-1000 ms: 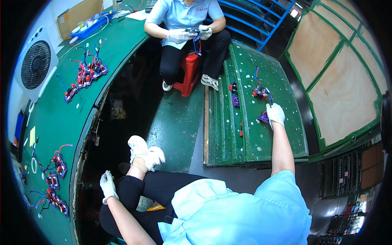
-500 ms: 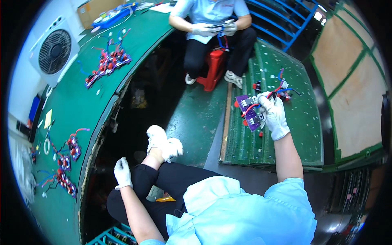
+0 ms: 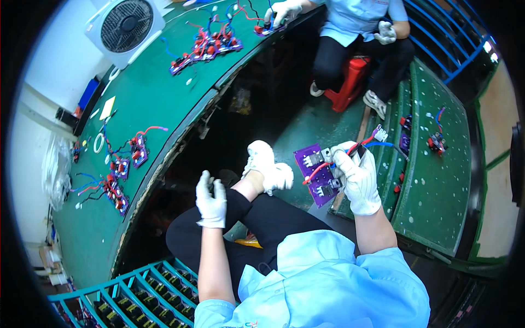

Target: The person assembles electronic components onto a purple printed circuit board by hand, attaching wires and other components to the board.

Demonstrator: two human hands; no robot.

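Note:
In a white glove, my right hand (image 3: 358, 177) grips a purple circuit board (image 3: 317, 176) by its right edge. The board carries silvery and black parts, with red, blue and black wires and a white connector (image 3: 381, 134) sticking up past my fingers. My left hand (image 3: 211, 201), gloved too, hovers over my knee with thumb and fingers apart, holding nothing. On the green bench to the left lie several wired purple boards (image 3: 114, 188). More boards are clustered (image 3: 205, 48) farther along it.
A co-worker sits on a red stool (image 3: 350, 79), one gloved hand (image 3: 281, 12) at a board on the bench. Right of me is a green stepped surface (image 3: 432, 202) with a few boards (image 3: 436, 143). A teal rack (image 3: 126, 292) stands lower left; a fan (image 3: 128, 24) stands behind the bench.
My view has swung left. My right hand has brought the circuit board in from over the green surface toward my lap. My left hand has risen and spread. The co-worker now reaches to the bench.

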